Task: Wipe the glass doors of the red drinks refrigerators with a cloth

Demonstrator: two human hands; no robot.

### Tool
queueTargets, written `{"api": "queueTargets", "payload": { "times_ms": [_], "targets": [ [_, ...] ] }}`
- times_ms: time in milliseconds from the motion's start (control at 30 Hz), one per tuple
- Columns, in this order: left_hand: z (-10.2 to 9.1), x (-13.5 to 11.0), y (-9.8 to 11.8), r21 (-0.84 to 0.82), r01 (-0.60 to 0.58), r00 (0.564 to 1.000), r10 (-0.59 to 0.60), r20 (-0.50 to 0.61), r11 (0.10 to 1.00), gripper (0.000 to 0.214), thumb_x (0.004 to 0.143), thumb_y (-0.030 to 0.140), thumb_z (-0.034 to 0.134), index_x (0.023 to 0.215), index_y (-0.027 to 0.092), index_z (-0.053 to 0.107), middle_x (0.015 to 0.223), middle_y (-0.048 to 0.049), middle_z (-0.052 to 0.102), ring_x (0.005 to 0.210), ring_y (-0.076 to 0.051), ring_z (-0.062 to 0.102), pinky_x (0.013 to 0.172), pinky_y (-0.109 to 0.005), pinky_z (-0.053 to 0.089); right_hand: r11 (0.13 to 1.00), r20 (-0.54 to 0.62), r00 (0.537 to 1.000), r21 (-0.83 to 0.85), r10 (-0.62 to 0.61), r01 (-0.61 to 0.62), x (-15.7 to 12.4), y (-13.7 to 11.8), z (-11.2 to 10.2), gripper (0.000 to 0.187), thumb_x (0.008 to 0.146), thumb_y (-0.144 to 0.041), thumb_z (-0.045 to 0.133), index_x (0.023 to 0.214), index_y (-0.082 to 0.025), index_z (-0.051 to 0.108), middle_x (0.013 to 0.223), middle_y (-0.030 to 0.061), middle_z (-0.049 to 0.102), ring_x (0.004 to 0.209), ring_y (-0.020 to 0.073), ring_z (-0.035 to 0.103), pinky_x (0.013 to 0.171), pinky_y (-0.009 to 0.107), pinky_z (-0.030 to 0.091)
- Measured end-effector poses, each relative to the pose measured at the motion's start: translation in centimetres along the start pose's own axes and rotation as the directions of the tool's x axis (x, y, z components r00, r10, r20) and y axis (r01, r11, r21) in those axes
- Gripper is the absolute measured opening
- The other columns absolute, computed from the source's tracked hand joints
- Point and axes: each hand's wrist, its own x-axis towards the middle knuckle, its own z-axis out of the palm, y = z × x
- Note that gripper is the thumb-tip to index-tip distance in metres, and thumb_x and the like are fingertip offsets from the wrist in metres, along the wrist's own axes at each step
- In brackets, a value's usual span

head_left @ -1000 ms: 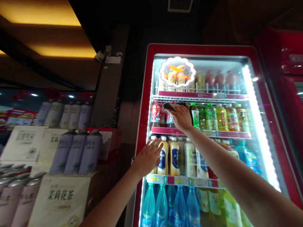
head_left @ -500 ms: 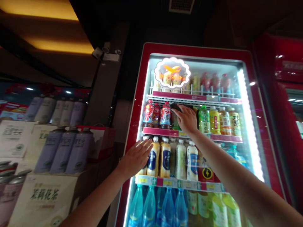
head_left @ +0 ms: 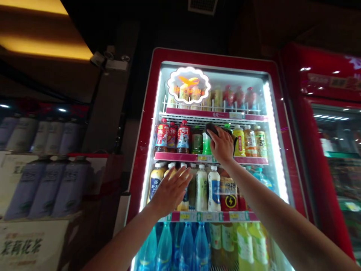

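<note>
A red drinks fridge [head_left: 146, 113] with a lit glass door stands in front of me, its shelves full of bottles. My right hand [head_left: 222, 145] presses a dark cloth [head_left: 212, 130] against the glass at the second shelf, fingers closed over it. My left hand [head_left: 170, 190] lies flat and open on the glass lower down, over the yellow and white bottles [head_left: 201, 186] of the third shelf. Blue bottles [head_left: 183, 244] fill the shelf below.
A second red fridge [head_left: 324, 150] stands to the right. On the left are stacked cartons [head_left: 19, 244] with tall pale purple bottles [head_left: 47, 184] on them. A grey pillar [head_left: 104, 113] rises between the stack and the fridge.
My right hand has slid the cloth to the right along the second shelf's glass. My left hand stays flat on the glass, shifted a little right. My view has turned right.
</note>
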Motion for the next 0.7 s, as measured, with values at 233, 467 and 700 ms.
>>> {"api": "queueTargets", "payload": {
  "times_ms": [233,467,700],
  "targets": [
    [2.2,2.0,3.0,-0.135,-0.024,1.000,0.024,-0.003,0.991,0.070,0.097,0.043,0.058,0.160,0.026,0.032,0.170,-0.0036,0.028,0.159,-0.028,0.017,0.130,-0.054,0.015,0.983,0.231,0.959,-0.045,-0.165,0.180,-2.2,-0.2,-1.2,0.052,0.098,-0.020,0.045,0.147,-0.033,0.055,0.160,0.0049,0.046,0.146,0.0265,0.040,0.121,0.050,0.031],
    [4.4,5.2,5.2,-0.170,-0.003,0.998,-0.009,-0.066,0.985,0.070,0.097,0.045,0.056,0.161,0.027,0.031,0.171,-0.0039,0.026,0.159,-0.032,0.016,0.128,-0.059,0.017,0.991,-0.001,0.994,-0.074,0.109,-0.108,-1.7,4.1,-1.6,0.053,0.097,-0.018,0.043,0.148,-0.031,0.055,0.155,0.0103,0.050,0.143,0.0314,0.045,0.115,0.057,0.039],
    [5.7,5.2,5.9,-0.072,0.018,0.991,-0.028,-0.134,0.997,0.067,0.099,0.053,0.051,0.159,0.029,0.036,0.169,-0.0036,0.029,0.158,-0.031,0.020,0.129,-0.056,0.005,0.994,0.140,0.989,-0.092,-0.045,0.059,-3.6,2.9,-1.5,0.061,0.094,-0.013,0.049,0.150,-0.036,0.051,0.158,0.0045,0.048,0.147,0.0282,0.040,0.120,0.053,0.033]
  ]
}}
